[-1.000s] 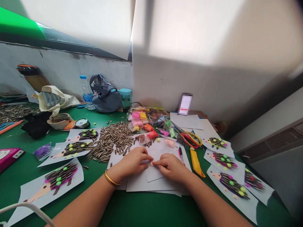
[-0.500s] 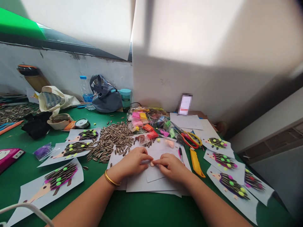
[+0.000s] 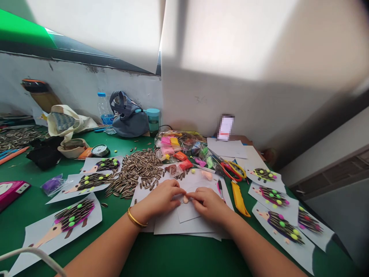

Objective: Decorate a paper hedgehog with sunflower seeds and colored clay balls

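A small lump of peach-coloured modelling clay (image 3: 185, 200) lies on a white sheet of paper (image 3: 188, 217), between my two hands. My left hand (image 3: 167, 195), with a gold bangle at the wrist, rests on the paper; its index finger reaches to the clay's upper edge while the thumb stays apart, to the left. From the other side, the outstretched index finger of my right hand (image 3: 209, 204) touches the top of the clay. The other right fingers are bent and partly hidden. Neither hand grips anything that I can see.
Sunflower seeds (image 3: 142, 167) are heaped behind my left hand, beside bagged coloured clay (image 3: 173, 148). Seed-covered hedgehog pictures (image 3: 72, 219) lie on both sides. Right of the papers are a pen (image 3: 220, 188), a yellow utility knife (image 3: 239, 198) and scissors (image 3: 230, 171).
More of the peach clay shows between my fingertips, and it looks longer toward me. My right index fingertip has shifted slightly up off its middle. The hands otherwise keep their places.
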Tool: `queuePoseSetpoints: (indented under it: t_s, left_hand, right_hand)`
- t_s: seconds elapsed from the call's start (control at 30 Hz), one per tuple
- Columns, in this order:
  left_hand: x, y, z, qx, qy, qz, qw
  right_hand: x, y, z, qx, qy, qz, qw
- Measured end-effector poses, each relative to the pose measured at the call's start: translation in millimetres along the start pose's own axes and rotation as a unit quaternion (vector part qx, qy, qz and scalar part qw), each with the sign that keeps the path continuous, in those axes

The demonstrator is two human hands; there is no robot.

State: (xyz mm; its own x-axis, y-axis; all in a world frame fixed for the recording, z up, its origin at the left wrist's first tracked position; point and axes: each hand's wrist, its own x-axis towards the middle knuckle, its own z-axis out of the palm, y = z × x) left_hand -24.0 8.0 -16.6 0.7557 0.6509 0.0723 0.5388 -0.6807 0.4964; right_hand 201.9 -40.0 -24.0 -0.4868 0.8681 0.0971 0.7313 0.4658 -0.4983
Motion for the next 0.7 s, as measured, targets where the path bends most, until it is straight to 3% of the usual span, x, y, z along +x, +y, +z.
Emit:
queuePoseSetpoints:
  t_s: [0.7]
  left_hand:
    - [0.8, -1.7, 1.3, 0.0, -0.006, -0.002, 1.0]
  right_hand:
    - [-0.5, -2.4, -2.3, 0.017, -0.003, 0.007, 1.0]
